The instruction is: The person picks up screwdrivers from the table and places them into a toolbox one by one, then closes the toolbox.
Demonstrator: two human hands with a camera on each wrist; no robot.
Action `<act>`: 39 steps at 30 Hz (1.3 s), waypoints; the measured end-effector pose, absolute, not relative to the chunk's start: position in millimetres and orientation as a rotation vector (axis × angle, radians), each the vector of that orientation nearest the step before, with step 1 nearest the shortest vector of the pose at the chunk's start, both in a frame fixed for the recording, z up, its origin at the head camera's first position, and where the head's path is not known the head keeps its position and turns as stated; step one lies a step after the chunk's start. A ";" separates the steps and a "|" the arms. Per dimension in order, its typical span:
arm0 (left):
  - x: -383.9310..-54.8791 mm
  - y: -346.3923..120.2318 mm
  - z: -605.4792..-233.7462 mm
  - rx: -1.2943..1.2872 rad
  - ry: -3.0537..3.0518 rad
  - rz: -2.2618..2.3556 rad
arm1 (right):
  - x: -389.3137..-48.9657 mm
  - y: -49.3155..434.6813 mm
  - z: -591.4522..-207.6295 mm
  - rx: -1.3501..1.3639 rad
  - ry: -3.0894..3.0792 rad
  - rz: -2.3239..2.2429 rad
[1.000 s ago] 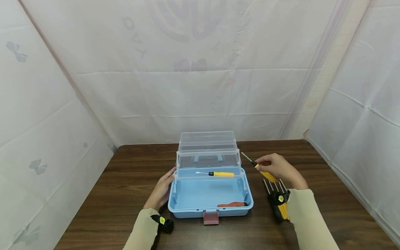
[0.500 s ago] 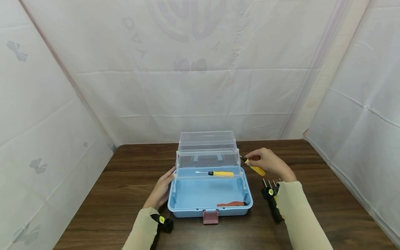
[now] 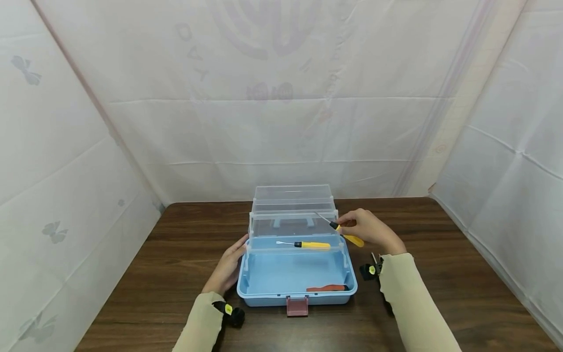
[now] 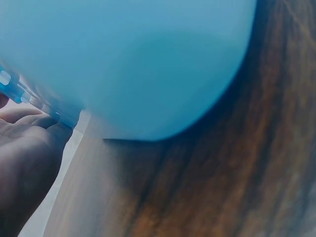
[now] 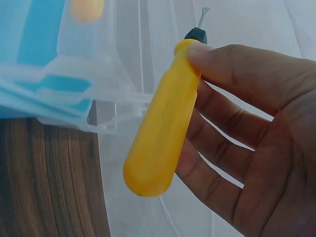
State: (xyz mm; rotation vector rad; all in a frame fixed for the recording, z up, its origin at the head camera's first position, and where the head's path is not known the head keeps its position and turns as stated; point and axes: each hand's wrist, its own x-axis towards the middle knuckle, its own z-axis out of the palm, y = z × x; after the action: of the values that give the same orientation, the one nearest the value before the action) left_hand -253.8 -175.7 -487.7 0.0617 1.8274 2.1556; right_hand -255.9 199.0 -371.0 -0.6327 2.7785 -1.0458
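A blue toolbox [image 3: 281,271] stands with its clear lid and trays [image 3: 286,225] raised at the back. My left hand [image 3: 226,266] rests along its left side, fingers stretched toward the tray hinges. In the left wrist view the palm [image 4: 29,153] lies beside the blue wall. My right hand [image 3: 371,231] pinches a yellow-handled screwdriver [image 5: 163,118] near its black collar. Its shaft points up and left, overlapping the clear tray's right end in the head view. A second yellow screwdriver [image 3: 314,245] lies level in the lower clear tray. A red-handled tool [image 3: 327,288] lies in the box's bottom.
Right of the box, partly covered by the right sleeve [image 3: 409,293], more tools with metal shafts [image 3: 375,258] lie on the wooden table [image 3: 176,264]. A reddish latch [image 3: 297,306] hangs open at the box front. White sheeting [image 3: 281,146] rises behind the table.
My right hand has carried the screwdriver left, from above the tools on the table to the clear tray's right end. My left hand has stayed at the box side.
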 end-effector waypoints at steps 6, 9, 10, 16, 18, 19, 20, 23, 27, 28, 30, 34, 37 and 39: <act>-253.7 -175.9 -485.9 0.061 1.826 2.161 | -258.3 190.1 -369.8 -0.633 2.756 -1.056; -254.3 -176.6 -485.7 0.055 1.823 2.159 | -259.8 184.2 -369.3 -0.629 2.754 -1.035; -254.5 -176.8 -485.7 0.053 1.820 2.159 | -260.3 182.2 -369.2 -0.629 2.752 -1.030; -254.2 -177.9 -485.8 0.054 1.811 2.162 | -264.2 170.9 -370.5 -0.689 2.769 -0.977; -254.0 -178.3 -486.1 0.056 1.816 2.159 | -265.4 167.2 -371.6 -0.703 2.771 -0.970; -254.1 -178.3 -486.2 0.056 1.820 2.158 | -266.0 165.5 -372.2 -0.713 2.768 -0.969; -254.1 -178.3 -486.2 0.055 1.819 2.159 | -266.6 163.8 -372.7 -0.727 2.766 -0.965; -254.2 -178.1 -486.6 0.059 1.816 2.162 | -267.4 159.2 -373.9 -0.745 2.743 -0.973; -254.5 -177.5 -487.3 0.067 1.813 2.167 | -268.1 154.9 -374.4 -0.780 2.733 -0.978; -254.7 -177.4 -487.5 0.064 1.812 2.169 | -268.4 154.0 -374.6 -0.789 2.733 -0.978; -255.0 -177.2 -487.6 0.060 1.811 2.170 | -269.0 152.2 -375.0 -0.809 2.740 -0.972; -255.5 -177.0 -487.3 0.055 1.816 2.164 | -270.5 148.8 -375.8 -0.831 2.745 -0.956; -255.9 -177.1 -487.3 0.058 1.823 2.157 | -272.1 146.2 -376.4 -0.850 2.747 -0.927; -256.0 -177.2 -487.5 0.055 1.823 2.158 | -272.9 144.3 -376.9 -0.871 2.747 -0.907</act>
State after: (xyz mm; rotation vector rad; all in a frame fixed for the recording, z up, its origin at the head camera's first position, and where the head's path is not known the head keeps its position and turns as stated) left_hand -256.0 -177.2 -487.5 0.0552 1.8230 2.1581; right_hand -272.9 144.3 -376.9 -0.8708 2.7469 -0.9067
